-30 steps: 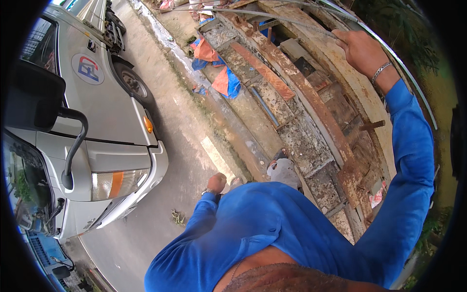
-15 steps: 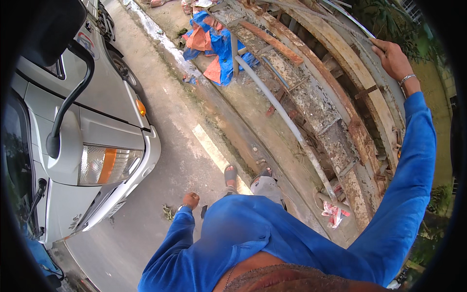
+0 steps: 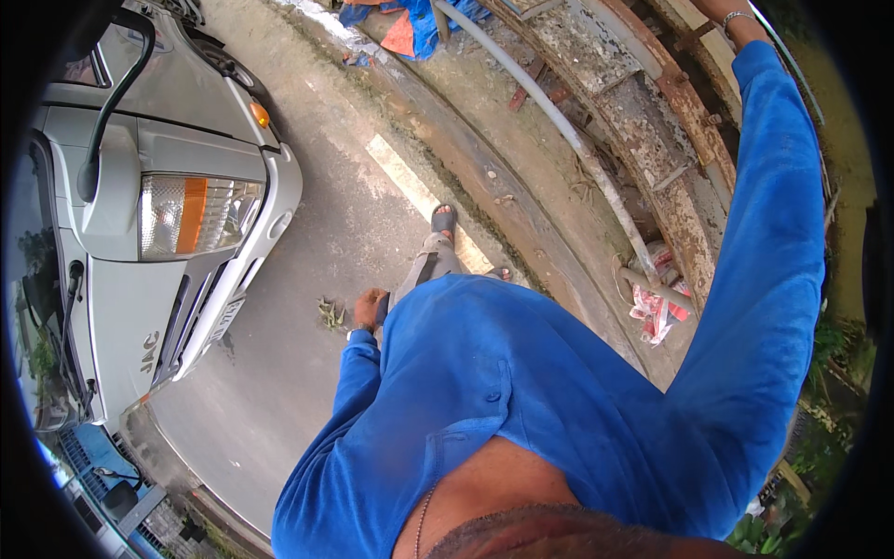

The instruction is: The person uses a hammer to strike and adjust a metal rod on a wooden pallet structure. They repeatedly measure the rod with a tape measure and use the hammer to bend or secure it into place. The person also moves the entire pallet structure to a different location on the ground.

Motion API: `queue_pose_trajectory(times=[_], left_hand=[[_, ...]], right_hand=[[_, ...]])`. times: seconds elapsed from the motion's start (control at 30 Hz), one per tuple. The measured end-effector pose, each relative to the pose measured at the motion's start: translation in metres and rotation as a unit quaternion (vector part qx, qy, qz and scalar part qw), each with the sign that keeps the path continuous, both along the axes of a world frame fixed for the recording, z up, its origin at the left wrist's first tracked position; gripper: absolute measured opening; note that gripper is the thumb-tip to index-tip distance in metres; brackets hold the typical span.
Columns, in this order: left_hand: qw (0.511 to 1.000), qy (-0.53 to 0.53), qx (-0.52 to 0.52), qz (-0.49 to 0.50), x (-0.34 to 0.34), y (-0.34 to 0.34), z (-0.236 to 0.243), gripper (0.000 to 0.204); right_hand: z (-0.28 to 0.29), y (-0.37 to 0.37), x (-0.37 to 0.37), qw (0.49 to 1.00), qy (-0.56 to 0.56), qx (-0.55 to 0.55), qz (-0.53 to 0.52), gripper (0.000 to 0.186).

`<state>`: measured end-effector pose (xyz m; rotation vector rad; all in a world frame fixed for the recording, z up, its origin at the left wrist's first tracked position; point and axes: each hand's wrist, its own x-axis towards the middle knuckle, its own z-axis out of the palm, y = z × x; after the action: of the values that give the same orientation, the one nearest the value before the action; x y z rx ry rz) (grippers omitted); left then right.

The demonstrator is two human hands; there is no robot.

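Observation:
My right arm reaches up along the right side to the top edge, where my right hand (image 3: 722,9), with a chain bracelet at the wrist, is partly cut off. Its fingers are out of view. Close beneath it run the long rusty beams (image 3: 684,88) of a weathered metal structure. A thin pale strip (image 3: 790,67) curves past my right wrist. Low beside my left thigh, my left hand (image 3: 369,307) has its fingers curled, next to a small dark patch (image 3: 382,309) at my trousers. Whether it grips anything is hidden.
A white truck (image 3: 209,149) stands on the road at the left. A grey pipe (image 3: 549,112) slants beside the rusty structure, with a red-and-white plastic bag (image 3: 656,307) at its foot. Blue and orange tarp (image 3: 419,28) lies at the top. A gutter (image 3: 466,149) borders the road.
The view has tilted back toward my body, so the structure and tarp have moved upward. My right hand has slid partly out at the top. My left hand has come closer to my thigh.

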<state>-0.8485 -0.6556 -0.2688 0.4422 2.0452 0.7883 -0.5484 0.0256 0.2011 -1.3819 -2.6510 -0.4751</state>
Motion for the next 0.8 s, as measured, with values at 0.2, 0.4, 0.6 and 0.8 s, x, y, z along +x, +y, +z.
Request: queue_pose_trajectory(times=[0.2,0.4,0.6,0.8], left_hand=[[0.996,0.064,-0.019,-0.055,0.027,-0.070,-0.049,0.030],[0.954,0.011,-0.239,-0.178,-0.044,-0.047,-0.038,0.028],[0.957,0.139,-0.141,-0.212,-0.121,0.164,-0.033,0.023],[0.980,-0.053,0.192,0.004,-0.070,0.360,0.082,0.027]], right_hand=[[-0.012,0.029,0.013,0.995,0.021,0.054,0.082,0.031],[-0.033,0.020,0.021,0.994,-0.038,0.097,0.013,0.032],[-0.026,0.008,0.006,0.997,0.034,0.055,0.051,0.031],[-0.030,0.031,0.025,0.997,0.025,0.064,0.040,0.034]])
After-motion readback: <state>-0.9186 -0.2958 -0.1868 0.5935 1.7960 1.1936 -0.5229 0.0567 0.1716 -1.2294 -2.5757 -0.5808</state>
